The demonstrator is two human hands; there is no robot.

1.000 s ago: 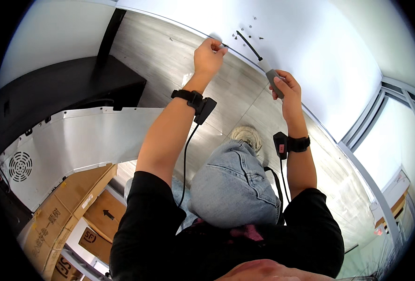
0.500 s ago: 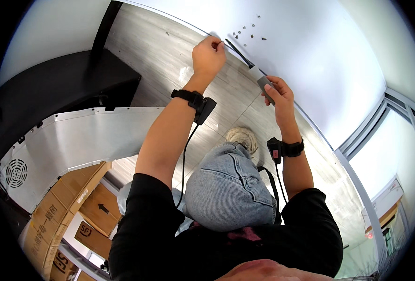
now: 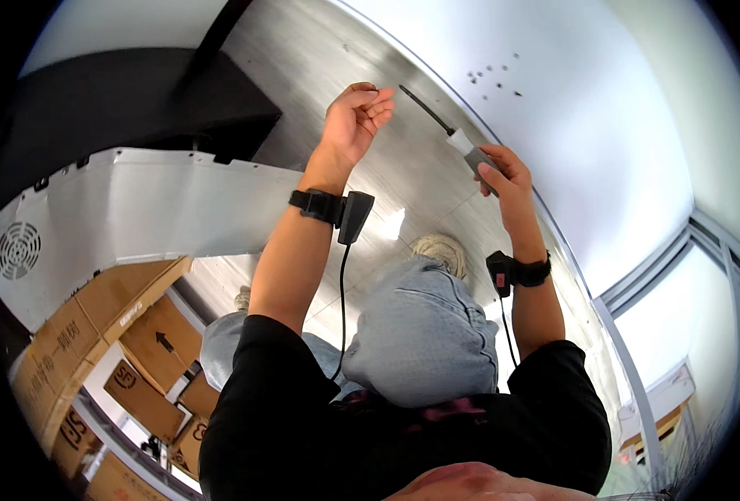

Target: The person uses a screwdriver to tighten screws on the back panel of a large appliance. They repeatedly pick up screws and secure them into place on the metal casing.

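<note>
A screwdriver with a grey and white handle (image 3: 473, 156) and a long dark shaft is in my right hand (image 3: 506, 174), fingers wrapped round the handle. Its shaft points up and left, with the tip a little apart from my left hand (image 3: 355, 123). That hand is palm up, thumb and forefinger pinched together at a small dark thing too tiny to name; the other fingers are loosely bent. Several small screw-like pieces (image 3: 517, 93) lie scattered on the white surface (image 3: 578, 117) beyond my right hand.
At the left are a black boxy unit (image 3: 128, 92) and a bent silver metal panel (image 3: 161, 200) with a round vent. Cardboard boxes (image 3: 165, 338) stand at the lower left. Under my hands is a grey wood-look floor (image 3: 420, 196). A grey metal frame (image 3: 649, 255) stands at the right.
My left hand has drawn back from the white surface's edge and turned palm up. The screwdriver's tip has moved away from that edge too. The whole view has shifted slightly.
</note>
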